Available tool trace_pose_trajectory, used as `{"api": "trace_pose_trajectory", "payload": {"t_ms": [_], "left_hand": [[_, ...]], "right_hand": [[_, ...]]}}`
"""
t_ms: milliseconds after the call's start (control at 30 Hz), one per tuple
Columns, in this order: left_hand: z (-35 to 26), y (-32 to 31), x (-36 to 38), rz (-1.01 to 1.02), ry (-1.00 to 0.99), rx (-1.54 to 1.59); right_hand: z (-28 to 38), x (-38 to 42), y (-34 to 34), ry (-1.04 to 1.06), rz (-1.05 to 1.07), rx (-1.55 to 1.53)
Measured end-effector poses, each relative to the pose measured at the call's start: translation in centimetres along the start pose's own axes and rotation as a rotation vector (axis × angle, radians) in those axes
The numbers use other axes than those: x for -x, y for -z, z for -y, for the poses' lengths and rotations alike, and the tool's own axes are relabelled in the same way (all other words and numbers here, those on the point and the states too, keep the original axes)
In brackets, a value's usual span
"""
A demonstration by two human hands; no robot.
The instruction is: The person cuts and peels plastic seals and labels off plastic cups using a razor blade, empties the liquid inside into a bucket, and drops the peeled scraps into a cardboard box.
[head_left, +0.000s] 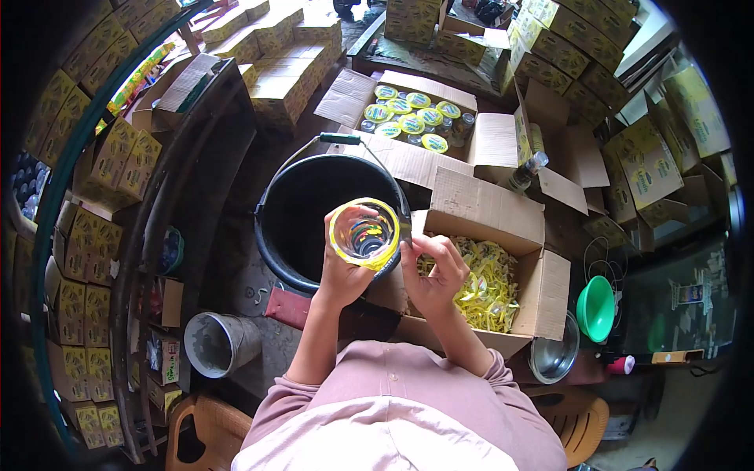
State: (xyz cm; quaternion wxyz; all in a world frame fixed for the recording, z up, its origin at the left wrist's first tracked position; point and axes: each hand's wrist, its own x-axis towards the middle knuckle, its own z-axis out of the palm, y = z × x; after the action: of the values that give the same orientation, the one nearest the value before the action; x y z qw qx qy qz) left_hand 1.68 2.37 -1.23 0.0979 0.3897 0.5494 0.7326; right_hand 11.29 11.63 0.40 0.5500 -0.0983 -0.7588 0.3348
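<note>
In my left hand [345, 271] is a clear cup [367, 235] with a yellow printed band around its rim, its round mouth facing up toward me. The fingers wrap round its left side, above the black bucket [271, 235]. My right hand [437, 275] is just right of the cup, its fingers curled with thumb and forefinger close together near the rim. What lies between those fingertips, if anything, is too small to make out. Below the right hand, an open carton [554, 294] holds a heap of yellow printed strips [491, 286].
Behind stands an open carton [440, 165] of jars with yellow lids [411, 123]. A clear bottle [528, 171] is to its right. A grey bucket [224, 345] sits at left, a green bowl [595, 308] at right. Stacked yellow cartons [275, 74] surround the workspace.
</note>
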Motion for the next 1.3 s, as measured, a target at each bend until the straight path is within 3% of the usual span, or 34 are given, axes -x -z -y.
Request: {"api": "trace_pose_trajectory", "payload": {"t_ms": [567,900,1200,1300], "left_hand": [[-0.2,-0.7,0.3,-0.020,0.048,-0.031],[-0.5,0.2,0.5,0.130,0.044,-0.013],[-0.7,0.0,0.4,0.143,0.011,0.001],[-1.0,0.2,0.5,0.201,-0.007,-0.123]], "right_hand": [[0.5,-0.4,-0.8,0.111,-0.059,0.132],[-0.4,-1.7,0.5,0.048,0.024,-0.039],[0.1,-0.8,1.0,0.080,0.006,0.072],[0.1,-1.4,1.3,0.068,0.026,0.028]]}}
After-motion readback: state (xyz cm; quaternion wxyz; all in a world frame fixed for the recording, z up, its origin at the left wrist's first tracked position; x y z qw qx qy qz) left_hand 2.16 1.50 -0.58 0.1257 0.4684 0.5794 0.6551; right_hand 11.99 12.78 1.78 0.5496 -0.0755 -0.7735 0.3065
